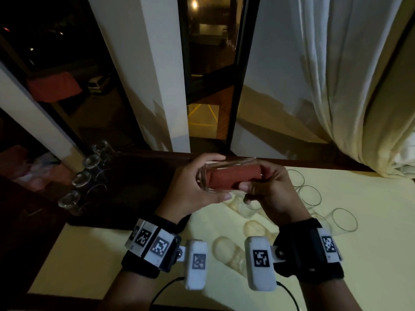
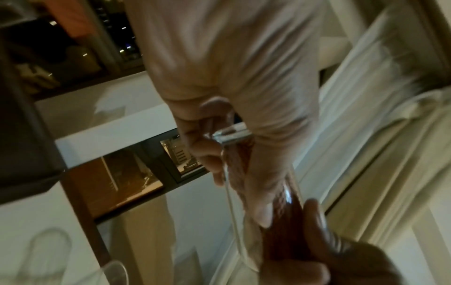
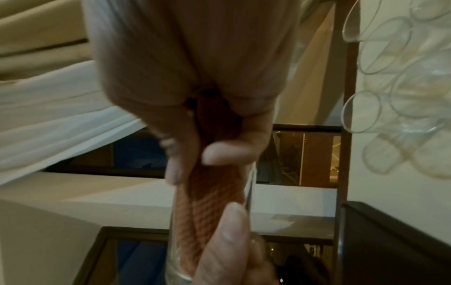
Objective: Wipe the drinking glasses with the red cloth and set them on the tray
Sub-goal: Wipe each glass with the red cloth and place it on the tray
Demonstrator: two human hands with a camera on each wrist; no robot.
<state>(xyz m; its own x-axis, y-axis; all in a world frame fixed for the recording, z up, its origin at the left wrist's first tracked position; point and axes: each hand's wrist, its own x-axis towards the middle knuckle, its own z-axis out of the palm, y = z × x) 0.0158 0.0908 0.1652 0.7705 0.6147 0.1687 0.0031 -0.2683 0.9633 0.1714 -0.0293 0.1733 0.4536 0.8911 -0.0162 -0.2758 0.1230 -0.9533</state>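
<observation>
The clear glass [image 1: 226, 173] lies sideways, red cloth [image 1: 233, 177] stuffed inside. Left hand [image 1: 190, 187] grips its base at 9 o'clock; right hand [image 1: 267, 189] pinches the cloth at 3.

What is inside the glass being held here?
The red cloth is stuffed inside the held glass, filling most of it. The left hand grips the glass; the right hand pinches the cloth at the mouth. Fingers cover the rim.

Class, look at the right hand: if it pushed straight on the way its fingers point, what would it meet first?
The right hand points left, into the mouth of the held glass, gripping the red cloth stuffed inside. Going on, it would probably press the cloth against the glass's base, with the left hand just behind.
</observation>
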